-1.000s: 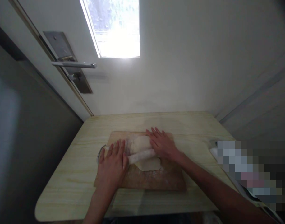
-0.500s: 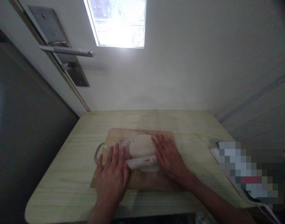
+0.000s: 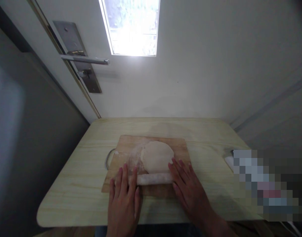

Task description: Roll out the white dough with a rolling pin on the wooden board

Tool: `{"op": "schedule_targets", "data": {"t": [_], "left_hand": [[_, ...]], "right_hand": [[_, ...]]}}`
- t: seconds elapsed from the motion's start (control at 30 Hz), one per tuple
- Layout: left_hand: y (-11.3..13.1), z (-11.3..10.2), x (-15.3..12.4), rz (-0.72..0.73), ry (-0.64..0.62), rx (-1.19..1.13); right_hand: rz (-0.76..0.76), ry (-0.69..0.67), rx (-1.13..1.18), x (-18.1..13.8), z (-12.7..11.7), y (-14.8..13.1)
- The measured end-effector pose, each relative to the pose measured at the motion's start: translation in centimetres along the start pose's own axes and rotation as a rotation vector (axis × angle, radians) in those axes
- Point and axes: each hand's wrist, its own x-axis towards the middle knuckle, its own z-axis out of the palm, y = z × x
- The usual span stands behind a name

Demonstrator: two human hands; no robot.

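A floured rolling pin (image 3: 154, 179) lies crosswise on a wooden cutting board (image 3: 122, 141), along the near edge of a flattened round of dough (image 3: 157, 156). My left hand (image 3: 124, 194) lies flat over the pin's left end, its fingers stretched forward. Over the right end rests my right hand (image 3: 189, 189), fingers also extended, the fingertips close to the dough's right edge. Both hands press from above and neither wraps round the pin, whose ends are hidden beneath them. Loose flour whitens the board left of the dough.
The board sits on a pale wooden table (image 3: 79, 177), its metal loop handle (image 3: 107, 158) pointing left. A pixelated object (image 3: 261, 184) lies at the table's right side. Behind stands a white door with a lever handle (image 3: 85, 60) and a bright window pane (image 3: 133, 29).
The rolling pin has moved toward me, from across the dough to its near edge, and now lies straighter. Both hands have come back with it, the right uncovering more dough. The view has shifted slightly.
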Motion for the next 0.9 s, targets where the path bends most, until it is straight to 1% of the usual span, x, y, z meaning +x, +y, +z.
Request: {"op": "schedule_targets", "data": {"t": [0.1, 0.23, 0.43, 0.57, 0.7, 0.8, 0.9], "left_hand": [[-0.2, -0.1, 0.1, -0.002, -0.052, 0.016], [-0.3, -0.2, 1.9, -0.014, -0.123, 0.022], [-0.2, -0.1, 4.9, -0.058, -0.138, 0.045], [-0.1, -0.2, 5.9, -0.053, -0.154, 0.065], [-0.3, 0.0, 6.8, -0.059, -0.195, 0.088], [-0.6, 0.4, 8.2, -0.064, -0.244, 0.093], [-1.0, 0.7, 9.8, -0.046, -0.315, 0.069]], "right_hand": [[0.003, -0.001, 0.017, -0.1, 0.1, -0.1], [0.022, -0.013, 0.056, 1.1, 0.0, 0.4], [0.033, -0.013, 0.04, 2.5, -0.1, 0.6], [0.053, 0.003, 0.04, 2.9, 0.1, 0.7], [0.096, 0.033, 0.015, 4.0, 0.0, 0.7], [0.134, 0.041, 0.011, 5.3, -0.2, 0.9], [0.153, 0.011, 0.043, 6.6, -0.5, 1.4]]}}
